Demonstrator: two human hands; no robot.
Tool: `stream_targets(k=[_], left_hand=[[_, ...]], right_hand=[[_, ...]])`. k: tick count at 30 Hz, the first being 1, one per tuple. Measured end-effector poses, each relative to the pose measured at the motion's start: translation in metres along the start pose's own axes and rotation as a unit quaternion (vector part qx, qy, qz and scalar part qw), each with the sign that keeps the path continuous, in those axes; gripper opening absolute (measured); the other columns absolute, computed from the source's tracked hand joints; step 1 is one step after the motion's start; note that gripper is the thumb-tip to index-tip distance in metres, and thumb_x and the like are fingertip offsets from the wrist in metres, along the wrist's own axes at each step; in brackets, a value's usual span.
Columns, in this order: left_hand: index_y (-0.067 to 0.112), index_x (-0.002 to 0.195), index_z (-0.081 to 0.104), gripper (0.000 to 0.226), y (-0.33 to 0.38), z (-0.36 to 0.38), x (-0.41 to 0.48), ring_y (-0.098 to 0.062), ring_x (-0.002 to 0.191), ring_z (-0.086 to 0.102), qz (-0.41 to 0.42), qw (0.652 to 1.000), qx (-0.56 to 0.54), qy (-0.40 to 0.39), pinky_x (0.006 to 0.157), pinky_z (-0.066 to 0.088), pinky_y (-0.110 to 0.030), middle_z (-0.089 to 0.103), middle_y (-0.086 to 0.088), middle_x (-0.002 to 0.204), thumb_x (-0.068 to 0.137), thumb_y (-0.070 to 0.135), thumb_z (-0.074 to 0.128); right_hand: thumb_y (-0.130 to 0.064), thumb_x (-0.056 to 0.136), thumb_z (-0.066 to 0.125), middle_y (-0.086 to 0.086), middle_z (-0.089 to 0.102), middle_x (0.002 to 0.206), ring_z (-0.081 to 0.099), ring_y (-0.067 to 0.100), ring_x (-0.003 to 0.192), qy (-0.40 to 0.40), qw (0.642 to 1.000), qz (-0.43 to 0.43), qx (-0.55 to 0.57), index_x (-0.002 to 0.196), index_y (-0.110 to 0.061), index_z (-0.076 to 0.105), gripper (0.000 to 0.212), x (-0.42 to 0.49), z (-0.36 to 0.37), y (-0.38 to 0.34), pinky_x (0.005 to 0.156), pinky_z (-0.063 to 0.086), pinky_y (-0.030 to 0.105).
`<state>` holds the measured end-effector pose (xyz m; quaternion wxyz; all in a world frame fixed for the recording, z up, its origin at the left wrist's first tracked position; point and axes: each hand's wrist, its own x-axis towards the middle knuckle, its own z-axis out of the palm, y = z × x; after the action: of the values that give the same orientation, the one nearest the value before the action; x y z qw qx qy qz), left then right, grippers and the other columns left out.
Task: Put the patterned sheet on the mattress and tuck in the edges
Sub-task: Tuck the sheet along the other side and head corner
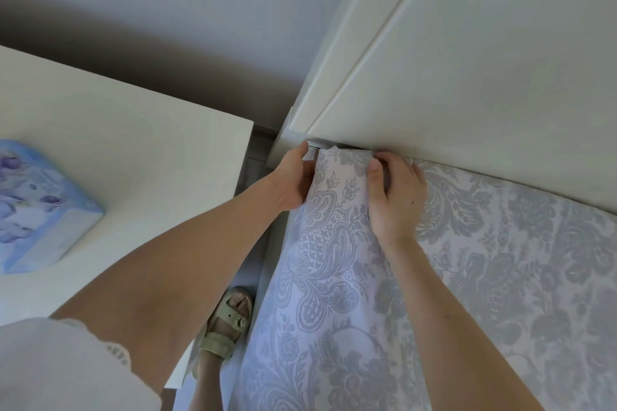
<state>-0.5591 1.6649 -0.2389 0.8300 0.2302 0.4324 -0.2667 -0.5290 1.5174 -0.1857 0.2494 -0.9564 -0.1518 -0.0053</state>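
Grey-patterned sheet [434, 294] is spread over the mattress, draped down its near side up to the white headboard [467, 77]. At the corner, the left hand [293, 177] is curled around the sheet's side fold, while the right hand [395, 197] is pressed on top, fingers bent, pinching the cloth by the headboard.

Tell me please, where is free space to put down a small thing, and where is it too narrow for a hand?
Free: the white tabletop, bare from the blue floral box to its right edge. Crowded: the bed corner, where the left hand and right hand press the patterned sheet against the headboard. The gap between table and bed holds a sandalled foot.
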Motion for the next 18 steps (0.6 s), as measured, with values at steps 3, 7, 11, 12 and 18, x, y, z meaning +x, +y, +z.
stream_targets(k=[3, 7, 11, 12, 18], left_hand=[[0.006, 0.131, 0.05, 0.071, 0.004, -0.004, 0.012, -0.029, 0.123, 0.05, 0.002, 1.0, -0.008, -0.003, 0.098, 0.04, -0.042, 0.055, -0.015, 0.132, 0.096, 0.058, 0.016], [0.008, 0.103, 0.062, 0.051, 0.013, 0.0, 0.005, -0.027, 0.116, 0.055, 0.032, 0.999, 0.037, -0.002, 0.102, 0.042, -0.04, 0.061, -0.013, 0.12, 0.097, 0.046, 0.028], [0.007, 0.087, 0.059, 0.037, 0.026, -0.011, -0.021, -0.022, 0.085, 0.059, 0.122, 0.974, 0.138, 0.131, 0.084, 0.051, -0.032, 0.062, -0.008, 0.085, 0.098, 0.035, 0.037], [0.007, 0.09, 0.06, 0.032, 0.026, -0.02, -0.027, -0.02, 0.083, 0.059, 0.147, 0.963, 0.161, 0.161, 0.083, 0.052, -0.03, 0.061, -0.007, 0.084, 0.097, 0.031, 0.04], [0.011, 0.076, 0.061, 0.041, -0.059, -0.053, -0.059, -0.018, 0.074, 0.056, 0.055, 0.961, 0.224, 0.151, 0.083, 0.049, -0.031, 0.061, -0.004, 0.076, 0.098, 0.035, 0.038]], right_hand=[[-0.043, 0.091, 0.032, 0.0, 0.07, 0.095, 0.062, 0.022, 0.092, 0.004, 1.0, 0.006, -0.007, 0.099, -0.011, 0.066, 0.048, 0.0, 0.015, 0.01, 0.106, 0.031, 0.039], [-0.038, 0.092, 0.032, 0.001, 0.069, 0.098, 0.061, 0.022, 0.095, 0.01, 1.0, 0.001, -0.02, 0.101, -0.01, 0.066, 0.045, -0.002, 0.018, 0.012, 0.108, 0.027, 0.036], [-0.036, 0.092, 0.032, 0.002, 0.069, 0.098, 0.061, 0.023, 0.095, 0.015, 0.999, 0.001, -0.035, 0.1, -0.009, 0.065, 0.044, -0.002, 0.019, 0.012, 0.108, 0.025, 0.035], [-0.036, 0.092, 0.032, 0.003, 0.069, 0.099, 0.061, 0.024, 0.095, 0.014, 0.999, 0.0, -0.036, 0.1, -0.008, 0.065, 0.044, -0.002, 0.019, 0.011, 0.107, 0.024, 0.033], [-0.034, 0.092, 0.039, 0.006, 0.07, 0.102, 0.062, 0.028, 0.096, -0.034, 0.998, -0.017, -0.043, 0.105, -0.008, 0.065, 0.04, -0.001, -0.005, -0.004, 0.108, 0.03, 0.045]])
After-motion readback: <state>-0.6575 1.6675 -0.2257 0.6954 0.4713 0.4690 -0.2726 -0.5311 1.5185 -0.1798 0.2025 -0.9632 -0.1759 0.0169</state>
